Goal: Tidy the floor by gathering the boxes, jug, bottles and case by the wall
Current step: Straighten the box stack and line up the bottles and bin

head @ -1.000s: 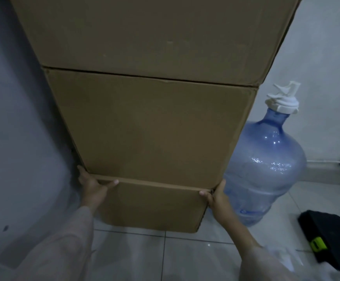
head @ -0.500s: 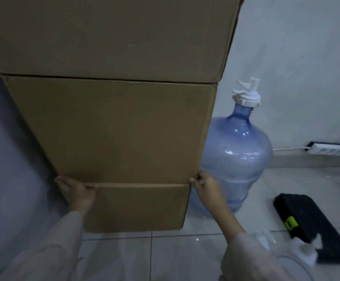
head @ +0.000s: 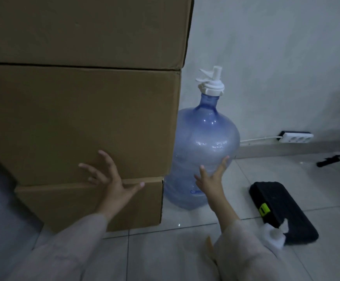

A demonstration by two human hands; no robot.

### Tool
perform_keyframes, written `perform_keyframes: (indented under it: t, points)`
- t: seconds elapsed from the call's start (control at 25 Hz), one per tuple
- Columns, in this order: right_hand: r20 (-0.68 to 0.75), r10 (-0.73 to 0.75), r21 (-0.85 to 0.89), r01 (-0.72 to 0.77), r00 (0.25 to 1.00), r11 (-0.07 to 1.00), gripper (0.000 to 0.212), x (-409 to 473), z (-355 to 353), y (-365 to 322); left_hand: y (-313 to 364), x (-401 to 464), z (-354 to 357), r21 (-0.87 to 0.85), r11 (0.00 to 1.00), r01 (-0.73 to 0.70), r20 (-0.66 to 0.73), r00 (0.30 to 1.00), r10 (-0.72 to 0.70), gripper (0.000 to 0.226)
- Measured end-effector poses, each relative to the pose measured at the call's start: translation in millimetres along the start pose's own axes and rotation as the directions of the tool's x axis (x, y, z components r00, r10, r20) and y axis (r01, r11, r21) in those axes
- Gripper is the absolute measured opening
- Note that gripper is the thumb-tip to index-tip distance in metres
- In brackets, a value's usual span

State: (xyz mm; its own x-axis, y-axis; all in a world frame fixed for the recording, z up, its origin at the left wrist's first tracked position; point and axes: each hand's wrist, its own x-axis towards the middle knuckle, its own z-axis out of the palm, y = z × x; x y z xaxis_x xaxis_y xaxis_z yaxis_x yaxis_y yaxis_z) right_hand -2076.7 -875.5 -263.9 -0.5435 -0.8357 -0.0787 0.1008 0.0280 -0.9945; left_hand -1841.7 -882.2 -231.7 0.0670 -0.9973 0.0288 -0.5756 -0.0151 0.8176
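Both hands off the stack's side edges since a second ago, now spread in front of it; view swung right, more wall and floor showing.

Nearest, low right: pale sleeve, and just beside it a white bottle (head: pixel 272 234) lying on the tiled floor (head: pixel 165 250), blurred, overlapping the near end of the black case (head: pixel 282 211) with its green latch. Case flat on the tiles, right of the jug and apart from it.

Left hand (head: pixel 112 179) open, fingers splayed, over the seam between middle box (head: pixel 74 122) and bottom box (head: pixel 88 203); contact with the cardboard not certain. Right hand (head: pixel 211 177) open, fingers straight, reaching to the jug's lower side, holding nothing.

Blue jug (head: pixel 205 145) upright on the floor, white pump cap on top, just beside the stack's right edge, close to the wall (head: pixel 266 57).

Top box (head: pixel 84 31) overhanging the middle one on the right.

Farthest: white power strip (head: pixel 295 137) along the skirting.
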Motion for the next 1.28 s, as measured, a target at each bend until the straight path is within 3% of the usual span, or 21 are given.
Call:
perform_keyframes:
  t: [0.2, 0.36, 0.64, 0.72, 0.8, 0.84, 0.92, 1.0, 1.16, 1.28]
  points:
    - [0.015, -0.024, 0.036, 0.023, 1.000, 0.999, 0.089, 4.8, 15.3, 6.3, -1.2, 1.9, 6.5, -0.017, 1.000, -0.017, -0.047, 0.999, 0.016, 0.129]
    - [0.061, -0.010, -0.047, 0.013, 0.998, 0.999, 0.093, 2.5, 9.2, 4.7, -5.0, 0.5, 8.1, -0.015, 0.999, -0.033, -0.065, 0.997, 0.032, 0.127]
    - [0.145, -0.160, -0.185, 0.186, 0.976, 0.965, 0.109, 4.6, -8.0, 29.2, -11.2, -13.3, 27.5, -0.101, 0.988, -0.116, -0.122, 0.987, 0.104, 0.114]
    - [0.162, -0.194, -0.377, 0.242, 0.968, 0.894, 0.100, -1.6, -14.8, 49.1, -23.7, -26.2, 48.5, -0.072, 0.979, -0.192, -0.156, 0.971, 0.179, 0.103]
    - [0.323, -0.165, -0.600, 0.337, 0.932, 0.726, 0.082, -4.7, -20.7, 67.0, -34.9, -31.3, 71.6, 0.059, 0.963, -0.261, -0.227, 0.936, 0.268, 0.090]
    - [0.396, -0.140, -0.674, 0.391, 0.907, 0.627, 0.072, -3.9, -20.2, 70.9, -39.9, -30.9, 83.4, 0.112, 0.947, -0.300, -0.249, 0.914, 0.320, 0.079]
    - [0.417, -0.159, -0.707, 0.429, 0.895, 0.562, 0.052, -5.1, -12.7, 63.2, -43.3, -35.9, 103.2, 0.165, 0.906, -0.389, -0.253, 0.872, 0.420, 0.061]
    - [0.420, -0.216, -0.652, 0.458, 0.882, 0.604, 0.038, -10.7, -10.4, 45.4, -45.6, -51.0, 121.7, 0.144, 0.875, -0.462, -0.204, 0.851, 0.483, 0.057]
    - [0.529, -0.328, -0.675, 0.623, 0.782, 0.396, 0.030, -41.8, -68.9, 16.8, -60.7, -85.0, 164.8, 0.045, 0.849, -0.526, 0.041, 0.851, 0.524, 0.053]
    - [0.407, -0.400, -0.741, 0.553, 0.821, 0.382, 0.028, -51.5, -155.5, -0.1, -37.9, -93.1, 187.5, 0.124, 0.776, -0.618, 0.322, 0.765, 0.558, 0.067]
